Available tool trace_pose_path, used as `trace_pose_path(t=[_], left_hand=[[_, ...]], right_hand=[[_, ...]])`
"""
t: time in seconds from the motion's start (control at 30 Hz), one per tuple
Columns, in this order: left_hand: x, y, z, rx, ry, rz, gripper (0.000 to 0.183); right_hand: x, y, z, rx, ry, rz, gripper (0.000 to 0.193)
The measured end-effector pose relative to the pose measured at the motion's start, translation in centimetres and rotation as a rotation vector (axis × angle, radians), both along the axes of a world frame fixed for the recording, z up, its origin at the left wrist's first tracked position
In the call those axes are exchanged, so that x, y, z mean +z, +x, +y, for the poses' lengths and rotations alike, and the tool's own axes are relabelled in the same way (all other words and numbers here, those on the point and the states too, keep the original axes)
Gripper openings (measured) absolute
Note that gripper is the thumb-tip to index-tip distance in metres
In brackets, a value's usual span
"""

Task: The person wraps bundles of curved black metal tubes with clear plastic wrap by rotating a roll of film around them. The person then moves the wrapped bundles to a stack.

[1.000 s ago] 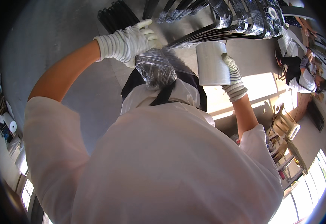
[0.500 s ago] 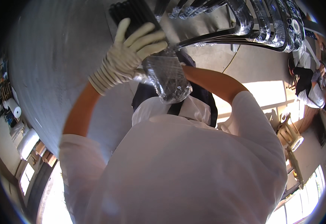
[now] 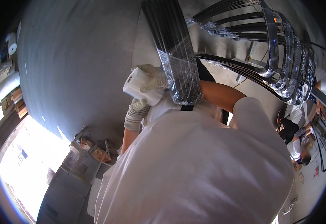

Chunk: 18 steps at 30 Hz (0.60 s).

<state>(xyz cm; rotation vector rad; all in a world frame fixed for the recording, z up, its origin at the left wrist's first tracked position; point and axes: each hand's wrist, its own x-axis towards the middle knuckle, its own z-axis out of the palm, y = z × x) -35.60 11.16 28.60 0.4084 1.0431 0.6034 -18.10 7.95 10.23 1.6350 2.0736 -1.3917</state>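
Note:
A bundle of long black strips (image 3: 166, 26) stands upright against my front, its near end wrapped in clear stretch film (image 3: 179, 74). Left of it is a white roll of stretch film (image 3: 136, 83), tilted with its cored end facing up and left. My right hand (image 3: 153, 77), in a pale glove, comes round from behind the bundle and grips the roll. Just below, my gloved left hand (image 3: 136, 111) has its fingers curled against the roll's underside. The bundle hides my right wrist.
Curved black frames (image 3: 278, 48), partly film-wrapped, hang or stand at the upper right. A large grey surface (image 3: 77, 56) fills the left. At the far right, a person (image 3: 295, 145) is at work. Boxes and odds and ends (image 3: 92, 147) lie at lower left.
My left hand has come down from its spread position over the bundle to the roll. The roll and my right hand have come into view left of the bundle. My view has turned.

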Motion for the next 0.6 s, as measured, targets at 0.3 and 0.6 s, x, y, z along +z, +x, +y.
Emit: trace_pose_path(t=[0.3, 0.6], left_hand=[[-0.5, -0.1, 1.5, 0.026, -0.043, -0.304, 0.095], [3.3, -1.0, -5.0, 0.365, -0.094, -0.503, 0.099]], right_hand=[[0.2, 0.2, 0.9, 0.031, -0.021, -0.014, 0.045], [0.3, 5.8, 3.9, -0.395, -0.086, 0.17, 0.038]])
